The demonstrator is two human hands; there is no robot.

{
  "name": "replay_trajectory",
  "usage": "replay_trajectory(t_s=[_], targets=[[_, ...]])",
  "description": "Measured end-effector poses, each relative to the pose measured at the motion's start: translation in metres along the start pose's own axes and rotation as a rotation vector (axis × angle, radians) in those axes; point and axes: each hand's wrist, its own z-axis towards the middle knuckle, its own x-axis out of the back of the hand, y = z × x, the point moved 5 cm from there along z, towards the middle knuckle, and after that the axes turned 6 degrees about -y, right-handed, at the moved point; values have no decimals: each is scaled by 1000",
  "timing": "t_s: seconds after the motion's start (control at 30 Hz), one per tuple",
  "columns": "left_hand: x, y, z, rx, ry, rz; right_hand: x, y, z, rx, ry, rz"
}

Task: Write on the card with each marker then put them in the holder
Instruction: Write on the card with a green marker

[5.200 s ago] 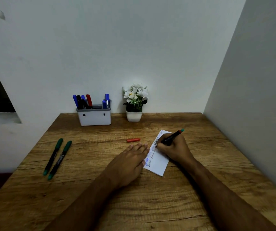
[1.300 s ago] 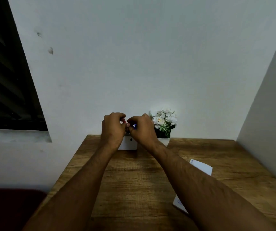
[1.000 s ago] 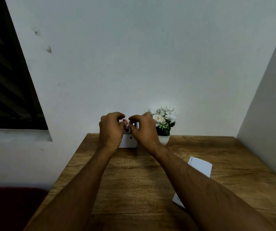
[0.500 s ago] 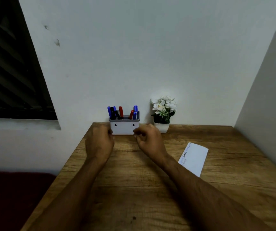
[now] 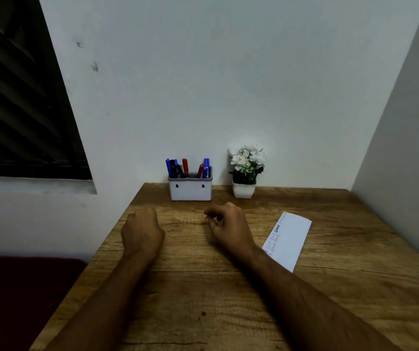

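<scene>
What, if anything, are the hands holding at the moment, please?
Nothing that shows: the right hand is loosely curled and empty; the left hand hides its curled fingers.

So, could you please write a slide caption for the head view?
Left hand and right hand near the marker-filled holder; inscribed card lies to the right.

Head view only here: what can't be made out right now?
All head view:
Card writing: too small, blurred; right forearm covers its near corner.
Markers in the holder: its wall hides the barrels; overlapping caps, count unclear.
Left hand: seen from behind, palm and fingers hidden.
Table: near edge cut off by frame.
</scene>
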Motion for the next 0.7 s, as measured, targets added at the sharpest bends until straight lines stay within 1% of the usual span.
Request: replay_trajectory(t_s=[0.23,0.33,0.43,0.53,0.7], targets=[[-5,11,1,0,-45,-50,3,0,0,-6,3,11],[-3,20,2,10,-89,-129,5,-1,0,-10,6,29],[0,34,3,-7,-99,-251,9,1,-1,-33,19,92],[0,48,5,24,-150,-461,10,7,-1,-85,9,198],[-9,78,-5,186,-366,-1127,18,17,-8,-187,-52,397]])
